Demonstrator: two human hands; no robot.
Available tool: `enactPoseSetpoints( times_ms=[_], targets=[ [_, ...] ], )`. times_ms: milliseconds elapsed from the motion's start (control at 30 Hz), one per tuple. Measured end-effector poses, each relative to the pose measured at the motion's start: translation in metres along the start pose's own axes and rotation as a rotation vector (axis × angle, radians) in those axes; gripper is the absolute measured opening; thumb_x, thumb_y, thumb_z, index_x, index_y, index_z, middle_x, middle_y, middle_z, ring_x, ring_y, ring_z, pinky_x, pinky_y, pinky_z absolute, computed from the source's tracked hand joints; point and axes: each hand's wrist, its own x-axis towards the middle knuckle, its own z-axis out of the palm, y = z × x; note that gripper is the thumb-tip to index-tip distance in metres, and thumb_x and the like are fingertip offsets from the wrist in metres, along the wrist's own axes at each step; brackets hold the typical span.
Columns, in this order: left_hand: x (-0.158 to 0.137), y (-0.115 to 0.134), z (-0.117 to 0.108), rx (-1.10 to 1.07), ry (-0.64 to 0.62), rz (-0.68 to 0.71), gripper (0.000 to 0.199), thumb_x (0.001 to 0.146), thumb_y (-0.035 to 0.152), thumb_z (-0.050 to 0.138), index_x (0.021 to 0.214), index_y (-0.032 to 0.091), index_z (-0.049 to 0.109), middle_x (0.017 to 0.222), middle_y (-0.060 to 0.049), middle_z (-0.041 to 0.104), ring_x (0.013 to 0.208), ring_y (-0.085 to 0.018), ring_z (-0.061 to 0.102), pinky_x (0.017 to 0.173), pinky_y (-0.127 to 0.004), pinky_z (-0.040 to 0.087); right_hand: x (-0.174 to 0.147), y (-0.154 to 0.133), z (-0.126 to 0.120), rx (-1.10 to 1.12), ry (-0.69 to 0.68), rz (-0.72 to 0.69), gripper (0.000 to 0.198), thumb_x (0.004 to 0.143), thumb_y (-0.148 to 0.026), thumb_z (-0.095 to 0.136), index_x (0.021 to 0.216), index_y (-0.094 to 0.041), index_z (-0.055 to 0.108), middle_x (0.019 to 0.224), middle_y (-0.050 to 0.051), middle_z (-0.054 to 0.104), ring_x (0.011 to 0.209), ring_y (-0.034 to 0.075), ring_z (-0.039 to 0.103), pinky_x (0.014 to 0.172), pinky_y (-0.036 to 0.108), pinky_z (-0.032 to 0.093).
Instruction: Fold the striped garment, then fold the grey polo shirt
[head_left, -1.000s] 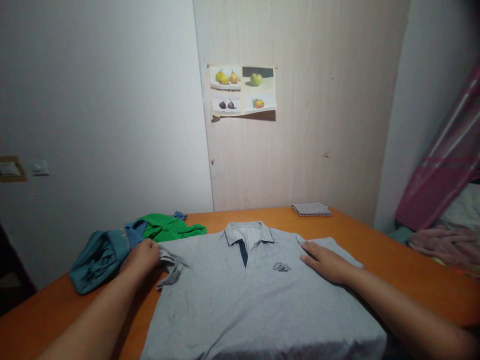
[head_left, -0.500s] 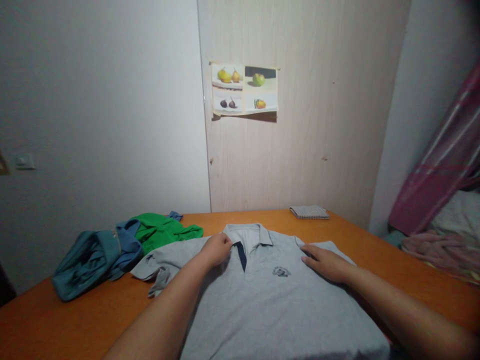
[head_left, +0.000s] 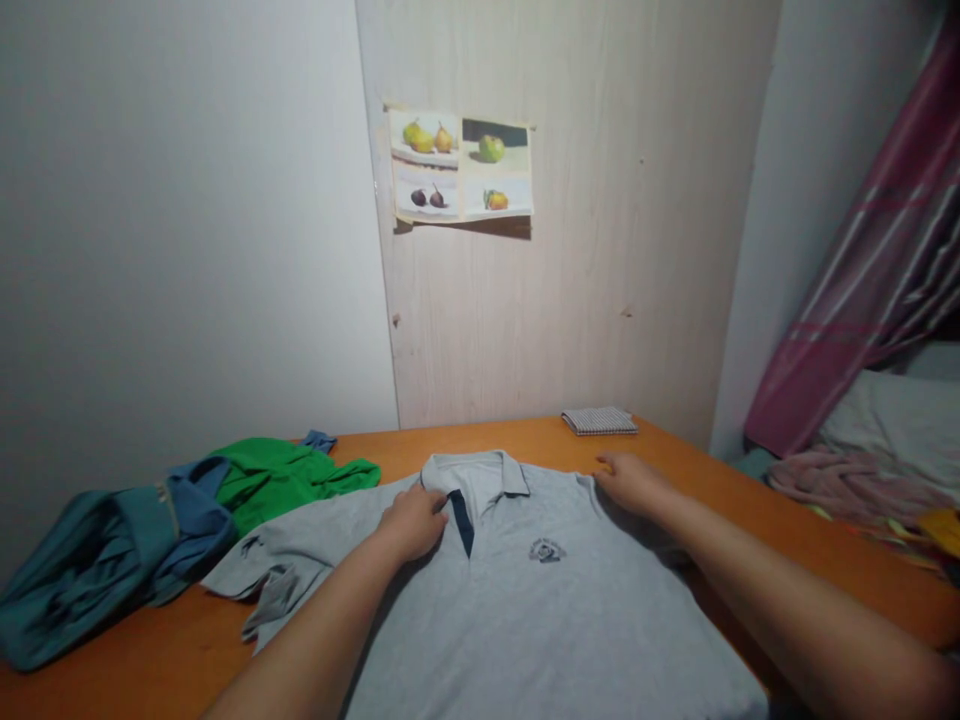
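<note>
A gray shirt [head_left: 555,620] covers the counter's [head_left: 172,645] near middle: body laid out, sleeve [head_left: 274,560] toward the left edge not yet flat, the other hidden. Left hand [head_left: 416,522] curls beside the collar [head_left: 517,478], right hand [head_left: 637,486] at the shoulder [head_left: 556,480]; whether fingers grip cannot be told. Far right corner: checked booklet [head_left: 600,421].

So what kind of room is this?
It looks like a room in a home, maybe a bedroom: there's a pink curtain, a rumpled cloth that could be bedding, and a fruit poster.
</note>
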Motion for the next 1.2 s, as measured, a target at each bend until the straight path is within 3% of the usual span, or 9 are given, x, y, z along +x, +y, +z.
enactPoseSetpoints(
  times_ms=[167, 300, 467, 567, 700, 867, 1033, 1200],
  targets=[
    [0.008, 0.018, 0.001, 0.052, 0.03, -0.037, 0.034, 0.088, 0.034, 0.053, 0.114, 0.03, 0.074, 0.12, -0.014, 0.065, 0.111, -0.033, 0.061, 0.089, -0.042, 0.046, 0.017, -0.077, 0.007, 0.206, -0.029, -0.205, 0.04, 0.09, -0.025, 0.05, 0.122, -0.012, 0.07, 0.127, 0.015, 0.069, 0.117, 0.026, 0.064, 0.097, 0.032, 0.046],
    [0.006, 0.022, 0.012, 0.078, 0.102, -0.018, 0.035, 0.092, 0.039, 0.049, 0.117, 0.03, 0.072, 0.115, -0.013, 0.064, 0.111, -0.031, 0.059, 0.089, -0.041, 0.046, 0.024, -0.131, 0.02, 0.291, -0.068, -0.287, 0.036, 0.09, -0.025, 0.052, 0.118, -0.017, 0.072, 0.118, 0.01, 0.074, 0.106, 0.021, 0.067, 0.088, 0.026, 0.048],
    [0.004, 0.018, 0.016, 0.078, 0.119, 0.004, 0.036, 0.092, 0.04, 0.049, 0.122, 0.032, 0.068, 0.115, -0.011, 0.063, 0.11, -0.03, 0.059, 0.09, -0.041, 0.046, 0.014, -0.176, 0.039, 0.19, -0.113, -0.348, 0.033, 0.088, -0.035, 0.057, 0.114, -0.023, 0.074, 0.115, 0.008, 0.075, 0.107, 0.024, 0.066, 0.084, 0.029, 0.046],
    [0.003, 0.017, 0.015, 0.097, 0.12, -0.003, 0.035, 0.091, 0.038, 0.05, 0.121, 0.032, 0.068, 0.115, -0.011, 0.062, 0.109, -0.03, 0.059, 0.09, -0.041, 0.047, 0.007, -0.187, 0.051, 0.147, -0.138, -0.31, 0.028, 0.085, -0.04, 0.061, 0.102, -0.025, 0.077, 0.106, 0.009, 0.075, 0.1, 0.024, 0.067, 0.077, 0.029, 0.044],
    [-0.001, 0.015, 0.012, 0.075, 0.087, 0.006, 0.035, 0.09, 0.038, 0.052, 0.121, 0.031, 0.067, 0.118, -0.011, 0.062, 0.112, -0.03, 0.058, 0.092, -0.042, 0.047, 0.008, -0.186, 0.064, 0.252, -0.103, -0.312, 0.014, 0.083, -0.03, 0.062, 0.086, -0.024, 0.074, 0.095, 0.005, 0.074, 0.087, 0.018, 0.064, 0.067, 0.026, 0.038],
    [-0.005, 0.014, 0.008, 0.05, 0.082, -0.006, 0.042, 0.09, 0.038, 0.052, 0.129, 0.031, 0.063, 0.124, -0.012, 0.061, 0.115, -0.032, 0.057, 0.094, -0.044, 0.047, 0.015, -0.182, 0.072, 0.378, -0.082, -0.282, 0.017, 0.086, -0.027, 0.056, 0.076, -0.021, 0.068, 0.076, 0.002, 0.071, 0.072, 0.014, 0.06, 0.062, 0.024, 0.033],
    [-0.006, 0.015, 0.006, 0.116, 0.101, -0.001, 0.04, 0.088, 0.043, 0.055, 0.124, 0.028, 0.065, 0.123, -0.013, 0.062, 0.114, -0.036, 0.056, 0.089, -0.049, 0.047, 0.012, -0.181, 0.075, 0.201, -0.043, -0.22, 0.016, 0.084, -0.031, 0.058, 0.077, -0.022, 0.069, 0.082, 0.006, 0.073, 0.075, 0.019, 0.062, 0.059, 0.028, 0.028],
    [-0.003, 0.019, 0.003, 0.011, 0.159, 0.015, 0.025, 0.087, 0.025, 0.053, 0.104, 0.019, 0.071, 0.111, -0.014, 0.068, 0.106, -0.029, 0.061, 0.088, -0.039, 0.046, 0.01, -0.178, 0.082, 0.194, -0.034, -0.225, 0.015, 0.083, -0.031, 0.059, 0.079, -0.022, 0.07, 0.084, 0.006, 0.074, 0.075, 0.019, 0.062, 0.059, 0.028, 0.028]
  ],
)
